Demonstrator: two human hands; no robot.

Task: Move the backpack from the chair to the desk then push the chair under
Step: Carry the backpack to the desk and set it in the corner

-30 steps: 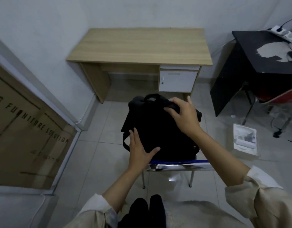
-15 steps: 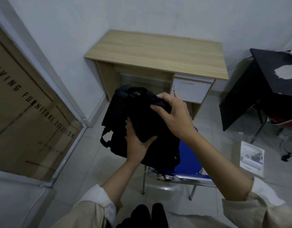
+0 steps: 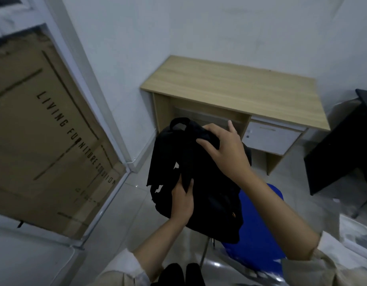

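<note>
A white-walled room with a tiled floor point(image 3: 124, 205); a large carton point(image 3: 40, 129) leans at the left. The wooden desk point(image 3: 236, 89) stands in the corner, bare-topped. The blue chair point(image 3: 259, 234) sits in front of it. The black backpack point(image 3: 201, 178) hangs in the air above the chair's left edge, short of the desk. The right hand point(image 3: 226, 149) clutches its top, fingers curled into the fabric; the left hand point(image 3: 182, 200) pinches a strap.
</note>
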